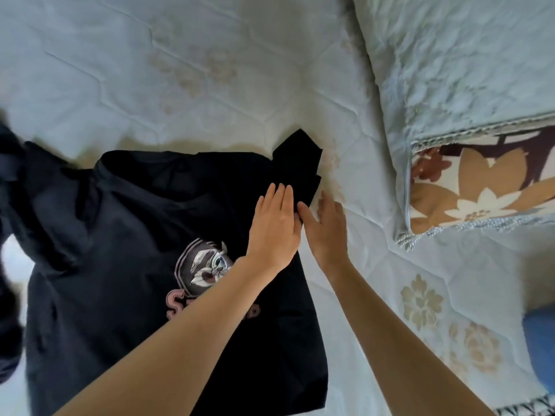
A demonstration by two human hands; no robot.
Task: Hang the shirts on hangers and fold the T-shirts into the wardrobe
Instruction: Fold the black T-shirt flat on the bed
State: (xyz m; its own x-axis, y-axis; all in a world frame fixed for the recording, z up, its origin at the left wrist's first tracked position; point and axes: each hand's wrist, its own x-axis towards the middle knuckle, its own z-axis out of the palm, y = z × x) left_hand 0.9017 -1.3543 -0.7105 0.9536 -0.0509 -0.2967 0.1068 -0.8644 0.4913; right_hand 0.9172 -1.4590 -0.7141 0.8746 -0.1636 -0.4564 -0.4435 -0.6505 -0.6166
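A black T-shirt (126, 265) with a cartoon print and pink lettering lies spread front up on the bed, collar toward the far side. Its right sleeve (300, 160) points away at the upper right. My left hand (274, 229) lies flat with straight fingers on the shirt near that sleeve's base. My right hand (326, 232) sits just beside it at the shirt's right edge, fingers straight, its thumb touching the dark cloth. The shirt's left side is bunched and blurred.
The shirt rests on a pale quilted bedspread (180, 70) with faded flower patterns. A pale blue pillow (465, 64) lies at the upper right, over a brown flowered pillow (480, 190). A blue object (540, 349) shows at the right edge.
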